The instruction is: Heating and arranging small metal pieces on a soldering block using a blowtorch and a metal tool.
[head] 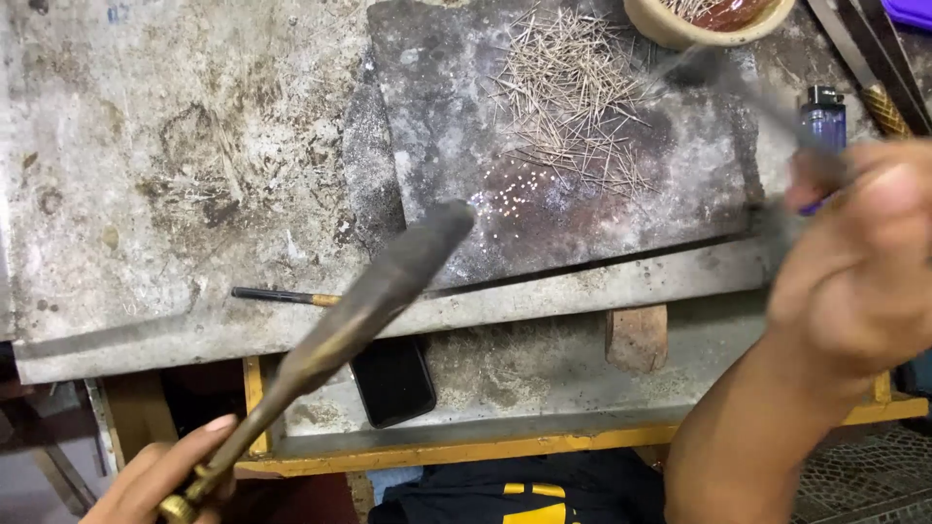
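My left hand (160, 482) at the bottom left grips the brass base of a long dark metal torch (374, 301), whose nozzle points up toward a dark slab (456, 136). On the slab lie a scatter of several thin metal wire pieces (573, 97) and a cluster of tiny pale beads (510, 202). My right hand (859, 267), blurred at the right, holds a thin dark tool (738, 82) whose tip reaches toward the slab's upper right, near a beige bowl (680, 29).
A blue lighter (823, 121) stands by the right hand. A black phone (393, 380) and a brown block (637, 337) lie on the lower shelf with a yellow frame (466, 448). A thin brush (282, 295) lies on the worn grey bench top (146, 175).
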